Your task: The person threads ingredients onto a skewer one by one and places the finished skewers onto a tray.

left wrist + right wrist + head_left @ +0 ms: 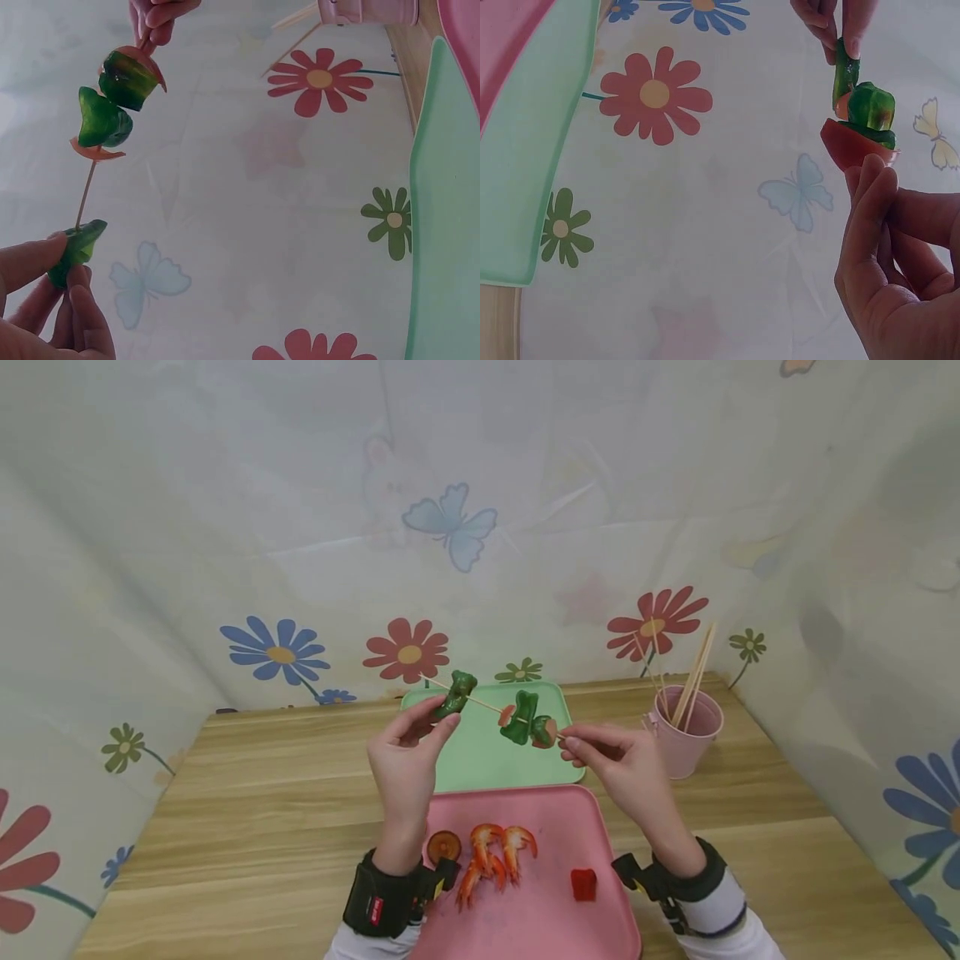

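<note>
Above the trays, my right hand point(628, 770) pinches one end of a thin wooden skewer point(487, 704). Next to those fingers sit a reddish-orange piece point(139, 56) and a green pepper piece point(127, 81), followed by another green pepper piece point(519, 718) and a thin orange slice point(506, 716). A bare length of stick separates these from one more green pepper piece point(456, 693) near the far end. Thumb and fingers of my left hand point(407, 760) pinch that last piece, with the skewer tip sticking out beyond it.
On the pink tray point(540, 935) lie several shrimp point(486, 852), a round brown slice point(444, 846) and a red piece point(583, 885). Behind it is a light green tray point(472, 760). A pink bucket point(690, 739) of wooden sticks stands at right, and a patterned curtain point(525, 602) backs the table.
</note>
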Available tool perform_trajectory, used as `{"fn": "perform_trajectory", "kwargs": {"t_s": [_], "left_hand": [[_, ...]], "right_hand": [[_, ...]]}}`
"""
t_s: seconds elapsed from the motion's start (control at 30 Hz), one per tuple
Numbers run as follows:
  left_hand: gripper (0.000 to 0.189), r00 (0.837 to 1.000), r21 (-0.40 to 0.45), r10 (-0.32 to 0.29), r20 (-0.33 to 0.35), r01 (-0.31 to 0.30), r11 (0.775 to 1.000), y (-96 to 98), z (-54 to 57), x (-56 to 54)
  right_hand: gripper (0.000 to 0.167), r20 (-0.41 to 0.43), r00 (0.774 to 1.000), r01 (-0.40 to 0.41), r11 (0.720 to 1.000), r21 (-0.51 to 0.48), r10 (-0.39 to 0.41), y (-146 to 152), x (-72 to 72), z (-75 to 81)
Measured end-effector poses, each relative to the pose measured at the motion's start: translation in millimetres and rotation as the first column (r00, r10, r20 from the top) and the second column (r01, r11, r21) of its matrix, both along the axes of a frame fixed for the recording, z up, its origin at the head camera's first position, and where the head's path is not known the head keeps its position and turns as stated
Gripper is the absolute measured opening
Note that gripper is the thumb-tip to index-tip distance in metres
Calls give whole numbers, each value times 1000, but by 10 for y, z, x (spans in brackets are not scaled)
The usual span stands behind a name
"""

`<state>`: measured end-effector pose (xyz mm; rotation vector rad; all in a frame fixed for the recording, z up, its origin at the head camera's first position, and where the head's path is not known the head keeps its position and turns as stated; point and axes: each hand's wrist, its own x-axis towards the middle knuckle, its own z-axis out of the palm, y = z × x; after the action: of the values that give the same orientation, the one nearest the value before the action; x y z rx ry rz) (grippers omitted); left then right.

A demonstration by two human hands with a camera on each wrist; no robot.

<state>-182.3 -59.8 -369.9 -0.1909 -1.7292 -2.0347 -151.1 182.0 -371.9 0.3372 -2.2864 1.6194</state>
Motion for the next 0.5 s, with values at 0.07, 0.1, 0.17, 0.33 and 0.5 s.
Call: {"fn": "perform_trajectory", "kwargs": {"t_s": [0.07,0.1,0.17,0.33,0.5], "left_hand": [[34,1000,-4,-3,1,3,1000,8,-3,6],[33,1000,-5,-1,0,1,1000,10,-8,4],[32,1000,-9,0,-8,0,1000,18,-14,1],[29,1000,-60,-10,-9,9,998,76,-25,3],[29,999,-95,-34,-23,32,995,152,-67,9]], "right_hand": [[18,8,1000,2,1000,-3,-2,-10,6,10],[18,9,1000,4,1000,-2,-4,-12,9,13],[18,9,1000,5,1000,2,-5,-14,11,14],[18,15,1000,-6,1000,10,5,-18,8,1],[18,36,999,2,1000,7,-2,-35,10,-5]]}}
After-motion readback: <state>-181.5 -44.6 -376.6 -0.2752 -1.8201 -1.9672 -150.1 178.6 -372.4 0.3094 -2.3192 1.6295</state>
